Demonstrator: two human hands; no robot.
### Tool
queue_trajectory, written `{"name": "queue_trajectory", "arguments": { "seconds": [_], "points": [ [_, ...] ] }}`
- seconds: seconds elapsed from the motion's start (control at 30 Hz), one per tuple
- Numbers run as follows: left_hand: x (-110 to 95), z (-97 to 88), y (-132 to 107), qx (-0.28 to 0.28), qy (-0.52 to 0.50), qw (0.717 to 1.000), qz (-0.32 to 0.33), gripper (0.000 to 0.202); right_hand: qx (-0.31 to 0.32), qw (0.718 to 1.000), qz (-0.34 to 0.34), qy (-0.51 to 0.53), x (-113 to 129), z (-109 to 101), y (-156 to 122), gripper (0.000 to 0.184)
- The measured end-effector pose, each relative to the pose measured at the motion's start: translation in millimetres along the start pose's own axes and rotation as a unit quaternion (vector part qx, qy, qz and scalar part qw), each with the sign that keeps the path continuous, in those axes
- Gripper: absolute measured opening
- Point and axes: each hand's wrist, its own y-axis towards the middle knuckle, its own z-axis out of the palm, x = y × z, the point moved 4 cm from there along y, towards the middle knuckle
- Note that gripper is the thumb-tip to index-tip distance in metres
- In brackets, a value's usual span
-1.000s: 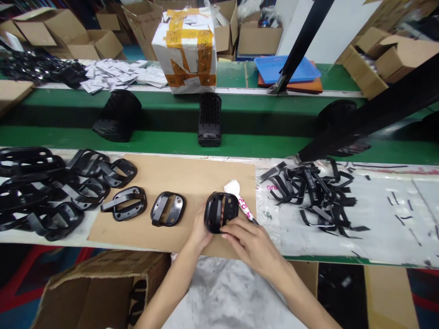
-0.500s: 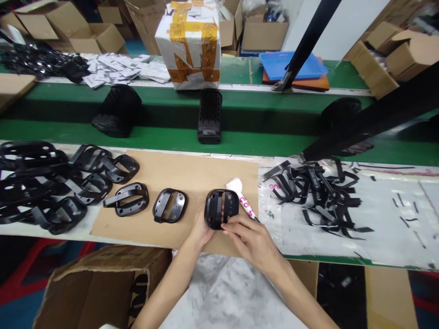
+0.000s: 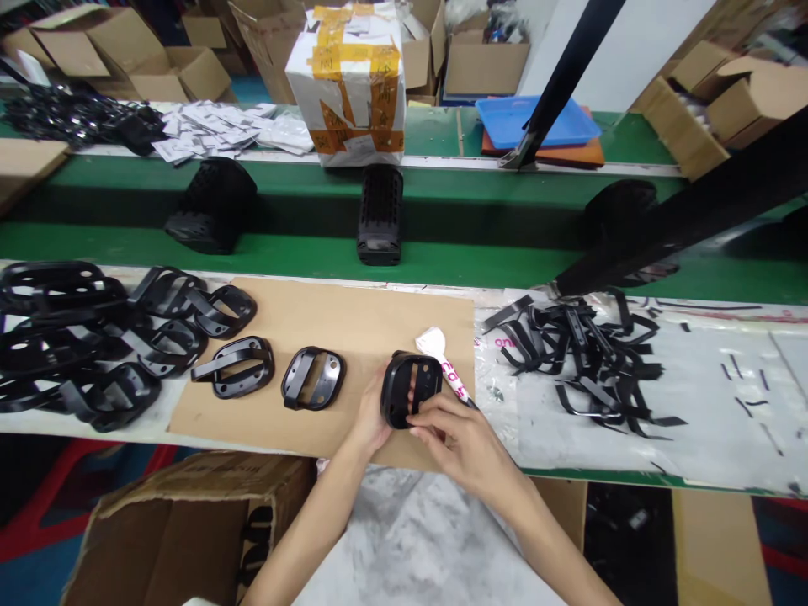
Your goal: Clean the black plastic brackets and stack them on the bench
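Observation:
A black slotted plastic frame (image 3: pixel 409 387) is held tilted over the brown cardboard sheet (image 3: pixel 353 324). My left hand (image 3: pixel 369 425) cups it from behind and below. My right hand (image 3: pixel 458 442) grips its near right edge, and its fingers also hold a white tube with pink print (image 3: pixel 442 360) that sticks out past the frame. Two more black frames (image 3: pixel 312 378) (image 3: pixel 235 367) lie flat on the cardboard to the left.
A pile of black frames (image 3: pixel 76 337) fills the left end of the table. Black strips (image 3: pixel 587 358) lie heaped on clear plastic at right. A green conveyor (image 3: pixel 480 261) behind carries black housings (image 3: pixel 380 215). An open cardboard box (image 3: pixel 183 530) stands below left.
The frame has shifted slightly right and tilted more toward me between my hands. Both hands keep their grip.

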Motion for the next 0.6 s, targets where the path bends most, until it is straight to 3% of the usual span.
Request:
{"name": "queue_trajectory", "arguments": {
  "seconds": [0.2, 0.33, 0.6],
  "points": [
    [1.9, 3.0, -2.9, 0.053, 0.029, 0.998, -0.018, 0.046, 0.045, 0.999, -0.003, 0.008, -1.4, -6.8, -1.8, 0.02],
    [3.6, 1.8, -2.8, 0.042, 0.029, 0.998, -0.048, 0.052, 0.048, 0.998, -0.016, 0.022, -3.3, -5.6, -3.0, 0.021],
    [3.3, 0.0, -2.0, 0.016, 0.018, 0.999, -0.029, 0.046, 0.054, 0.998, -0.035, 0.001, 2.4, -7.0, -2.0, 0.023]
  ]
}}
